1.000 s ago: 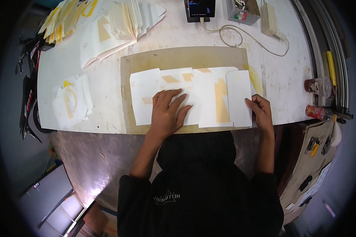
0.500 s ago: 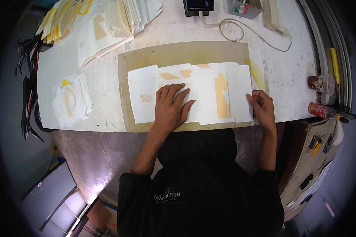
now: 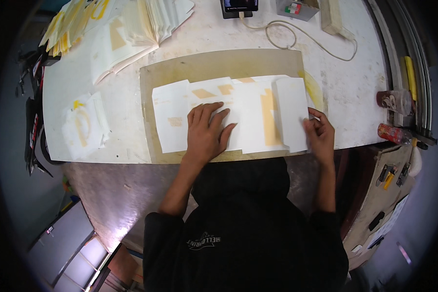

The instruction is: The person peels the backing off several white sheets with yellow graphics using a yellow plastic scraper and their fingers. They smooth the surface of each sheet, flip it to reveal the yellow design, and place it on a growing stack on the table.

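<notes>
A person seen from above leans over a white worktable (image 3: 345,92). A tan cutting board (image 3: 228,65) lies at the centre, and a spread of overlapping white paper sheets with orange-tan patches (image 3: 248,114) lies across it, from nine o'clock to three o'clock.

The left hand (image 3: 207,131) rests flat on the sheets near the middle, palm down, fingers spread and pointing to twelve o'clock; it grips nothing, only presses. The forearm comes up from six o'clock, elbow bent outward.

The right hand (image 3: 320,134) sits at the sheets' right edge, about four o'clock from centre, fingers curled and pinching the lower corner of the rightmost white sheet (image 3: 291,112). Its forearm rises nearly straight from below.

To do this well, the flat hand probably needs steady, even pressure so the layers do not slide, while the pinching fingers move only the one sheet, slowly, keeping its edges square with those beneath.

At eleven o'clock lie stacks of white and yellow paper (image 3: 131,29); at nine o'clock, a small pile of sheets with yellow curves (image 3: 82,124).
</notes>
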The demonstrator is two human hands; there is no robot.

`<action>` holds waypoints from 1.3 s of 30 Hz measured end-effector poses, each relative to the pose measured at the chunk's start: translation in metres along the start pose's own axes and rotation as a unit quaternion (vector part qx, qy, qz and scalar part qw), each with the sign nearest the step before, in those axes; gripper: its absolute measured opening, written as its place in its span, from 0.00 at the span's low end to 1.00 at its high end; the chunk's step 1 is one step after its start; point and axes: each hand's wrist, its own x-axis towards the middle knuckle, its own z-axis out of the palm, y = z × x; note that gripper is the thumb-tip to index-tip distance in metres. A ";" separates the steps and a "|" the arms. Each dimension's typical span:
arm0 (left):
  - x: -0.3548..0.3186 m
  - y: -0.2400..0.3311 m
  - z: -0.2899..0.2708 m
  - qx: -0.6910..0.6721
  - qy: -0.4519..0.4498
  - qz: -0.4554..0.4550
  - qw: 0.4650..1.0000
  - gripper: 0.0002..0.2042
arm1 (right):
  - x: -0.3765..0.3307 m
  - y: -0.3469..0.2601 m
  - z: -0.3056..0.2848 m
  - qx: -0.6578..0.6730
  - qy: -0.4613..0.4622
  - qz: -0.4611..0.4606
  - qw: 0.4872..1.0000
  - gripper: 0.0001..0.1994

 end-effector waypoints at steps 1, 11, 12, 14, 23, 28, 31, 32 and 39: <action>-0.001 0.001 0.000 0.003 0.000 -0.004 1.000 0.19 | -0.008 -0.004 0.001 -0.038 -0.019 -0.026 0.999 0.30; -0.001 0.000 0.001 0.008 -0.005 -0.003 1.000 0.19 | -0.061 -0.005 0.020 -0.241 -0.029 -0.201 0.949 0.48; -0.001 0.001 0.000 0.006 -0.006 -0.003 1.000 0.19 | -0.061 0.000 0.020 -0.236 -0.021 -0.209 0.949 0.46; -0.001 0.000 0.000 0.007 -0.008 -0.005 1.000 0.19 | -0.059 0.009 0.018 -0.219 -0.014 -0.215 0.952 0.43; -0.002 -0.001 0.001 0.006 -0.005 0.001 1.000 0.19 | -0.059 0.009 0.015 -0.137 -0.021 -0.197 0.971 0.37; -0.002 -0.001 0.001 0.004 -0.008 -0.002 1.000 0.19 | -0.059 0.013 0.012 -0.117 -0.027 -0.192 0.974 0.37; -0.002 -0.001 0.002 0.007 -0.008 -0.010 1.000 0.19 | -0.059 0.015 0.010 -0.099 -0.032 -0.189 0.976 0.36; -0.002 -0.001 0.001 0.007 -0.007 -0.010 1.000 0.19 | -0.059 0.015 0.009 -0.091 -0.033 -0.187 0.978 0.35; -0.001 0.000 0.001 0.003 -0.008 -0.006 1.000 0.18 | -0.059 0.014 0.007 -0.047 -0.038 -0.168 0.984 0.34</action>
